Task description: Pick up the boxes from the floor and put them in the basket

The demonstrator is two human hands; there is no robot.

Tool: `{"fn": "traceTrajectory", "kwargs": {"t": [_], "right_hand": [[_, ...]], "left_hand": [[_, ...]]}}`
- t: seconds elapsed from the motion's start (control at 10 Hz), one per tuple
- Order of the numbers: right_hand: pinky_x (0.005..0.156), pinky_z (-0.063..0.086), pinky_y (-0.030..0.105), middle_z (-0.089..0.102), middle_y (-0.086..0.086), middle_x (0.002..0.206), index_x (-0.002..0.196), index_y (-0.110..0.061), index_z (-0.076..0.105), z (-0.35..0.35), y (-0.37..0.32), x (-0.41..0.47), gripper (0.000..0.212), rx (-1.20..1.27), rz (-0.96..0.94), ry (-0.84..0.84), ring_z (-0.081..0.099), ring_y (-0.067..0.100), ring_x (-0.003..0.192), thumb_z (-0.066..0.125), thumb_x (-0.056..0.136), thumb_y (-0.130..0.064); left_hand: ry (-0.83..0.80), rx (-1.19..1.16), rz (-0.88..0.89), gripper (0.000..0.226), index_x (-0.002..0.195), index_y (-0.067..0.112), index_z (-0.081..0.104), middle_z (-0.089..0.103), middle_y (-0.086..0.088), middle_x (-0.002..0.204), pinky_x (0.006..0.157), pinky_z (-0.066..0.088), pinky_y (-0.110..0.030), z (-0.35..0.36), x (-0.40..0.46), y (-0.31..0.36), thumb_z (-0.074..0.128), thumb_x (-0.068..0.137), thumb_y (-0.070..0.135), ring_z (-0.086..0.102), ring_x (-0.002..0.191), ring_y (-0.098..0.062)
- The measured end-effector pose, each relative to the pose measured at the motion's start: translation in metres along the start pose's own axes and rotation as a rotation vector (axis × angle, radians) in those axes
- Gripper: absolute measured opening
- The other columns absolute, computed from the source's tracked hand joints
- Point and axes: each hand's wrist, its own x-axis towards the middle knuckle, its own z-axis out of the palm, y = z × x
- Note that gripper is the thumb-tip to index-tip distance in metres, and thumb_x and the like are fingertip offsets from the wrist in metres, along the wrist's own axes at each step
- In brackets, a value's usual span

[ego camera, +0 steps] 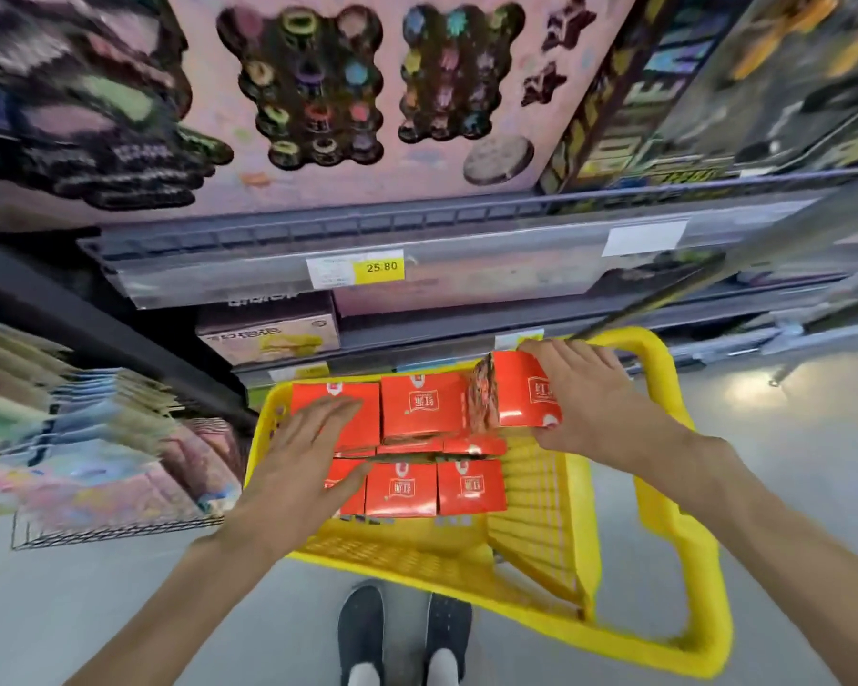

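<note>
Yellow basket (664, 487), lower centre, carrying red boxes (419, 406): left hand (300, 453) lying flat, fingers straight, on them; right hand (585, 393) gripping one tilted red box (521, 396).

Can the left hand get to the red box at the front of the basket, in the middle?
Probably yes. The left hand lies flat on the boxes right beside that red box, whose top is bare. The right hand holds another box farther back, out of the way.
</note>
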Motion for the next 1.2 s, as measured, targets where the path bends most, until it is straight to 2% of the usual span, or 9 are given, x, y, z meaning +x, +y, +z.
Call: {"fn": "traceTrajectory", "kwargs": {"t": [0.1, 0.3, 0.4, 0.5, 0.6, 0.8, 1.0, 1.1, 1.2], "right_hand": [[0.100, 0.036, 0.045, 0.057, 0.005, 0.126, 0.141, -0.014, 0.043, 0.000, 0.003, 0.003, 0.096, -0.093, -0.011, 0.028, 0.050, 0.030, 0.116, 0.080, 0.058, -0.043], [0.100, 0.039, 0.043, 0.058, 0.004, 0.120, 0.135, -0.014, 0.047, 0.030, -0.005, 0.018, 0.088, -0.156, -0.055, -0.010, 0.053, 0.029, 0.114, 0.083, 0.058, -0.037], [0.109, 0.034, 0.043, 0.054, 0.004, 0.128, 0.139, -0.013, 0.042, 0.055, -0.005, 0.025, 0.090, -0.131, -0.052, -0.022, 0.048, 0.028, 0.123, 0.083, 0.064, -0.039], [0.105, 0.041, 0.044, 0.054, 0.006, 0.128, 0.135, -0.012, 0.044, 0.080, 0.001, 0.031, 0.097, -0.115, -0.018, -0.015, 0.048, 0.030, 0.122, 0.091, 0.054, -0.036], [0.097, 0.045, 0.042, 0.050, 0.005, 0.124, 0.133, -0.014, 0.042, 0.106, -0.001, 0.034, 0.095, -0.120, -0.009, -0.045, 0.047, 0.027, 0.114, 0.090, 0.055, -0.039], [0.097, 0.043, 0.046, 0.048, 0.005, 0.126, 0.138, -0.014, 0.039, 0.130, 0.000, 0.043, 0.101, -0.120, 0.038, 0.014, 0.046, 0.028, 0.113, 0.089, 0.057, -0.047], [0.112, 0.035, 0.045, 0.039, 0.010, 0.146, 0.153, -0.011, 0.022, 0.123, -0.002, 0.025, 0.113, -0.094, 0.061, -0.045, 0.038, 0.030, 0.135, 0.083, 0.067, -0.055], [0.116, 0.031, 0.043, 0.033, 0.009, 0.153, 0.153, -0.015, 0.019, 0.094, 0.004, 0.001, 0.103, -0.051, 0.049, -0.066, 0.029, 0.030, 0.143, 0.073, 0.077, -0.058], [0.119, 0.023, 0.041, 0.036, 0.007, 0.154, 0.153, -0.015, 0.027, 0.058, 0.010, -0.033, 0.088, -0.003, 0.033, -0.064, 0.023, 0.029, 0.148, 0.065, 0.084, -0.057]], "left_hand": [[-0.006, -0.009, -0.013, 0.067, 0.148, 0.026, 0.032, 0.035, 0.010, 0.149, 0.117, 0.020, -0.030, 0.002, 0.005, 0.005, 0.040, 0.090, 0.059, 0.027, 0.140, -0.010], [-0.019, -0.002, 0.000, 0.066, 0.149, 0.027, 0.029, 0.033, 0.011, 0.150, 0.118, 0.020, -0.035, 0.007, 0.015, 0.007, 0.039, 0.092, 0.059, 0.024, 0.142, -0.009], [-0.022, -0.009, 0.008, 0.066, 0.149, 0.027, 0.028, 0.032, 0.011, 0.151, 0.117, 0.024, -0.037, 0.010, 0.016, 0.004, 0.039, 0.093, 0.059, 0.022, 0.142, -0.009], [-0.030, 0.002, 0.005, 0.066, 0.150, 0.028, 0.026, 0.030, 0.011, 0.152, 0.117, 0.025, -0.036, 0.013, 0.016, -0.003, 0.039, 0.092, 0.058, 0.021, 0.142, -0.008], [-0.036, 0.016, 0.004, 0.066, 0.149, 0.028, 0.028, 0.032, 0.010, 0.151, 0.117, 0.025, -0.036, 0.016, 0.011, -0.008, 0.042, 0.092, 0.056, 0.023, 0.142, -0.009], [-0.030, 0.073, 0.005, 0.064, 0.148, 0.023, 0.032, 0.034, 0.006, 0.151, 0.118, 0.022, -0.044, 0.020, 0.003, -0.008, 0.046, 0.092, 0.051, 0.021, 0.145, -0.013], [-0.056, 0.130, 0.025, 0.064, 0.150, 0.025, 0.030, 0.029, 0.007, 0.154, 0.117, 0.024, -0.048, 0.010, -0.007, 0.004, 0.046, 0.093, 0.050, 0.017, 0.147, -0.014], [-0.059, 0.188, 0.069, 0.065, 0.151, 0.026, 0.027, 0.026, 0.007, 0.156, 0.117, 0.022, -0.047, -0.006, -0.001, 0.016, 0.040, 0.094, 0.054, 0.012, 0.148, -0.014], [-0.094, 0.224, 0.146, 0.066, 0.152, 0.028, 0.025, 0.027, 0.009, 0.156, 0.119, 0.016, -0.041, -0.036, 0.004, 0.046, 0.036, 0.094, 0.059, 0.011, 0.148, -0.012]]}}
